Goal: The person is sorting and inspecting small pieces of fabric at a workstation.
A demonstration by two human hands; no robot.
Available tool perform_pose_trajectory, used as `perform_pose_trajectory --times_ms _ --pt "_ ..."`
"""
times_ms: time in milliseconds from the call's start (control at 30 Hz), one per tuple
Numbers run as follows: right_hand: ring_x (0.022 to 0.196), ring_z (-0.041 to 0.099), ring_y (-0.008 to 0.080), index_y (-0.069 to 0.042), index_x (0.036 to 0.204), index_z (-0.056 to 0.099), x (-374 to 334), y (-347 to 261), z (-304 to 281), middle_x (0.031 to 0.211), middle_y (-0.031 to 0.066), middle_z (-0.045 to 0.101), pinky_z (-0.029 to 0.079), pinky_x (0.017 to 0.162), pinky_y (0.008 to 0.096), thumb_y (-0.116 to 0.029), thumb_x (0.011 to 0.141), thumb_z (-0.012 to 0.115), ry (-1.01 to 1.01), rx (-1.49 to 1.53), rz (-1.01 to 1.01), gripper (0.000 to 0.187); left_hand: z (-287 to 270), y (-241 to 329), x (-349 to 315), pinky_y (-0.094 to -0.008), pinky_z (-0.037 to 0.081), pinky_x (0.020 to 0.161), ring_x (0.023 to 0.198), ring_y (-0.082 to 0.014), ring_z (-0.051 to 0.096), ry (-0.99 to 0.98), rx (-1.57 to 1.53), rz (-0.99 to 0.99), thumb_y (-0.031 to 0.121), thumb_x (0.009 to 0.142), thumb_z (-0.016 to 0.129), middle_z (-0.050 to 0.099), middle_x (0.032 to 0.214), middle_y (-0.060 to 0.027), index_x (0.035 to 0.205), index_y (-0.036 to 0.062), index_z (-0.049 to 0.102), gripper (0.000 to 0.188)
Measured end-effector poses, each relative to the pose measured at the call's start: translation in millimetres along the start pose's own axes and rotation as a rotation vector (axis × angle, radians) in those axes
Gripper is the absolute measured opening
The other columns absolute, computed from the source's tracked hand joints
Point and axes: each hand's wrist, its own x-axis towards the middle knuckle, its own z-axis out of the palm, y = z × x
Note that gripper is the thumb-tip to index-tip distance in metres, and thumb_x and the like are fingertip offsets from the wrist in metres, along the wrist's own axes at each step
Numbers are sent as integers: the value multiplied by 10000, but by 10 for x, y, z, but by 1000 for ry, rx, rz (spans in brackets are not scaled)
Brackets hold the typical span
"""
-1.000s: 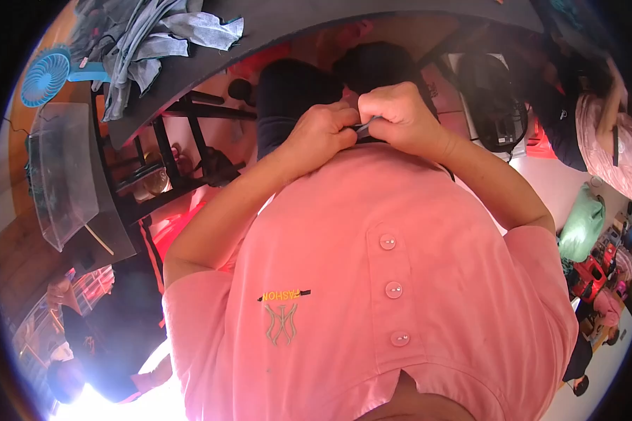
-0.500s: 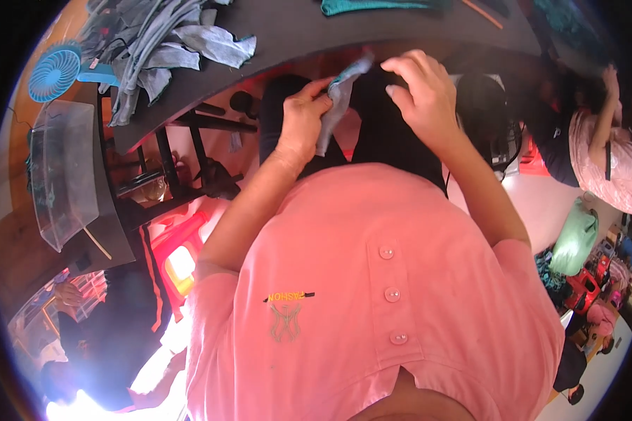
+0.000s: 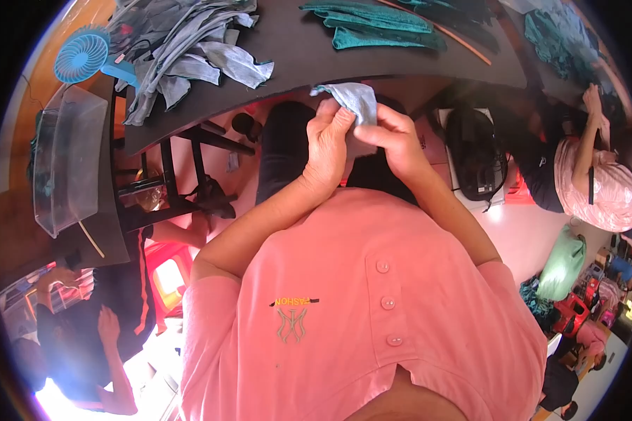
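A small grey-blue piece of fabric (image 3: 359, 100) with a teal edge is held up over my lap, just short of the dark table's near edge. My left hand (image 3: 328, 137) pinches it from the left side, thumb against the cloth. On the other side, my right hand (image 3: 398, 140) grips the same cloth, its thumb and fingers closed at the lower right of the fabric. The top end of the cloth folds over toward the left. Some fingertips are hidden behind it.
On the dark table (image 3: 288, 81) lie a heap of grey fabric pieces (image 3: 218, 63), folded teal cloths (image 3: 379, 28) and a thin stick (image 3: 463, 42). A blue fan (image 3: 81, 55) and a clear plastic bin (image 3: 74, 161) stand left. Other people (image 3: 590, 175) sit on both sides.
My right hand, apart from the cloth before, has come in and taken hold of it. The cloth has shifted right and folded over. The view has tilted, showing more of the table.
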Motion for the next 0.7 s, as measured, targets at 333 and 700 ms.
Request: perform_pose_trajectory --times_ms 333,700 --pt "612 592 127 -5 839 649 -416 -561 399 696 53 615 469 566 264 -241 923 651 -111 97 176 251 145 770 -97 -274 464 491 534 -138 552 -191 -65 174 198 883 561 622 780 -77 1095 -49 605 328" --pt "635 497 67 6 929 656 -551 -621 470 706 -5 570 398 578 243 -155 949 617 -115 -266 -67 166 -226 394 253 -381 449 522 588 -328 552 -291 714 1075 259 840 629 543 759 -138 1030 0 586 324"
